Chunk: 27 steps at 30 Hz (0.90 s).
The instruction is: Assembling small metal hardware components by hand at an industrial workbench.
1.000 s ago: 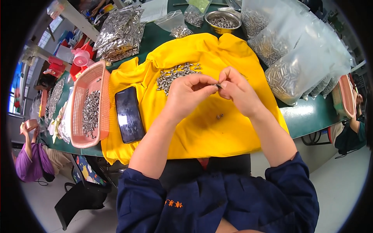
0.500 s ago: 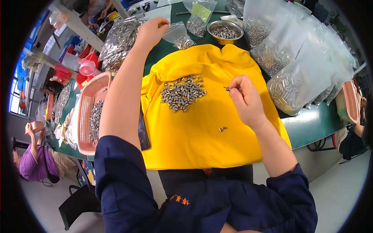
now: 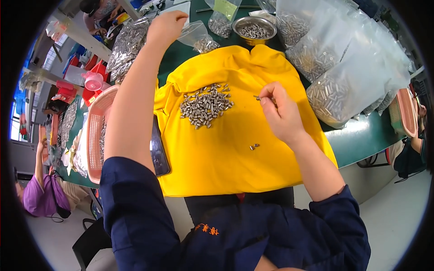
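My right hand (image 3: 281, 114) is above the right side of a yellow cloth (image 3: 226, 167), thumb and fingers pinched on a small metal pin (image 3: 257, 97) whose tip sticks out to the left. My left hand (image 3: 167, 28) is stretched far forward, beside an opened clear bag of metal parts (image 3: 205, 44). Its fingers are bent together; what they hold, if anything, is hidden. A heap of short shiny metal pins (image 3: 205, 106) lies on the cloth, left of my right hand. Two loose metal pieces (image 3: 254, 147) rest nearer to me.
A steel bowl of small parts (image 3: 254, 30) stands behind the cloth. Large bags of metal parts (image 3: 332, 92) crowd the right; another bag pile (image 3: 131, 47) is at the far left. Left of the cloth are a pink basket (image 3: 94, 149) and a dark phone (image 3: 159, 156). Other people sit nearby.
The view has shifted slightly, so most things sit a little further left and up. My left hand stays stretched forward by the bag; my right hand keeps its pinch on the pin.
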{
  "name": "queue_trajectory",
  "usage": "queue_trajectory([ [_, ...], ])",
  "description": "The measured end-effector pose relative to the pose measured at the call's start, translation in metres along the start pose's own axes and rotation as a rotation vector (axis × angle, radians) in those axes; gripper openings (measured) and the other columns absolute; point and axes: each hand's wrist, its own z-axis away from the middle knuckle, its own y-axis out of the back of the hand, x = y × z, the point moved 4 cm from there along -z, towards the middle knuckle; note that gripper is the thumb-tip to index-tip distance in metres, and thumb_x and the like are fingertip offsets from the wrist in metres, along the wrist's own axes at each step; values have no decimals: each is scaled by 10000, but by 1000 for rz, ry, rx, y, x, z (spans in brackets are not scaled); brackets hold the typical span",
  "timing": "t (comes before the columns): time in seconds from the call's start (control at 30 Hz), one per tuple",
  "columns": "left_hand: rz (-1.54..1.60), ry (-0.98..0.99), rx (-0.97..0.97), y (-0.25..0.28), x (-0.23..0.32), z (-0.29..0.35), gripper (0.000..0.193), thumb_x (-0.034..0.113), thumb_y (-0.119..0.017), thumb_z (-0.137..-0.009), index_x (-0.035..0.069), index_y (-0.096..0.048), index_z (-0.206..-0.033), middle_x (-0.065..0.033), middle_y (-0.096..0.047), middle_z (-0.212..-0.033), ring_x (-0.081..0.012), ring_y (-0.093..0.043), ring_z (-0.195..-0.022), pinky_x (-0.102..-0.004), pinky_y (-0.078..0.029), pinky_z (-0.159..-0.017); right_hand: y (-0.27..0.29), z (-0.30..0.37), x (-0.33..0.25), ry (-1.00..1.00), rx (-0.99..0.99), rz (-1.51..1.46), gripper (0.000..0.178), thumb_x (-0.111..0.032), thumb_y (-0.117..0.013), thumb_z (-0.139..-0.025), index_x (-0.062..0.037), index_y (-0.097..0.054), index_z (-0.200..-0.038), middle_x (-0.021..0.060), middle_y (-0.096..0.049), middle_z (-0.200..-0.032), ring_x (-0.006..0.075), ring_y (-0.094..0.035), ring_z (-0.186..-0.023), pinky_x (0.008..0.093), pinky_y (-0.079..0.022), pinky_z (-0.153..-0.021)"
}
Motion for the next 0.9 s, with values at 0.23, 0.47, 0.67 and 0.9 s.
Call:
queue_trajectory([
  [0.23,410,-29,-338,13,81,100,195,154,-579,-775,58,-615,-942,-61,-627,-853,-122,-575,-767,-238,-444,-681,4,-5,5,20,46,-116,75,-67,-455,-791,-28,-481,-850,42,-479,-674,97,-427,-589,237,-365,-544],
  [0.47,252,-275,-513,-19,131,152,119,94,-591,-703,40,-613,-807,-98,-579,-796,-262,-558,-759,-329,-445,-674,-1,-5,8,65,55,-67,88,-79,-448,-792,-19,-485,-844,39,-470,-638,101,-421,-570,239,-362,-531],
  [0.67,207,-351,-498,-23,129,158,103,76,-586,-685,52,-610,-782,-93,-563,-784,-260,-548,-768,-333,-438,-674,-2,-2,6,130,59,-26,96,-83,-453,-783,-17,-489,-842,48,-487,-621,121,-450,-557,255,-377,-528],
  [0.9,175,-237,-544,-23,129,158,71,62,-580,-681,55,-601,-748,-73,-550,-778,-244,-540,-785,-328,-436,-677,0,-3,4,57,-13,21,79,-43,-456,-788,-17,-492,-854,37,-503,-720,103,-462,-660,218,-386,-619],
])
